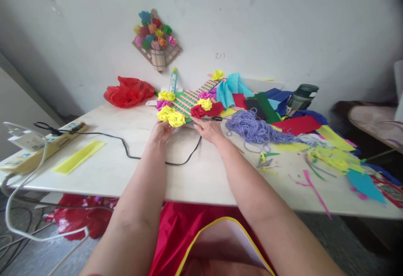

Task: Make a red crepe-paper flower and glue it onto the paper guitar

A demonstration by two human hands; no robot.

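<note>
A woven panel (185, 104) of pink and green strips, trimmed with crumpled paper flowers, is in front of me over the far part of the table. Yellow flowers (171, 115) line its near left edge, and a dark red flower (198, 111) sits at its near right corner. My left hand (162, 131) is closed on the edge under the yellow flowers, its fingertips partly hidden. My right hand (209, 131) grips the corner by the dark red flower, index finger stretched along it. Black-handled scissors (216, 118) lie just beyond my right hand.
Purple yarn (255, 126), coloured paper and scraps cover the table's right side, with a dark bottle (302, 97) behind. A glue tube (173, 79) and red plastic bag (129, 92) are at the back. A power strip (47, 144) lies left; its black cable (126, 146) crosses the table.
</note>
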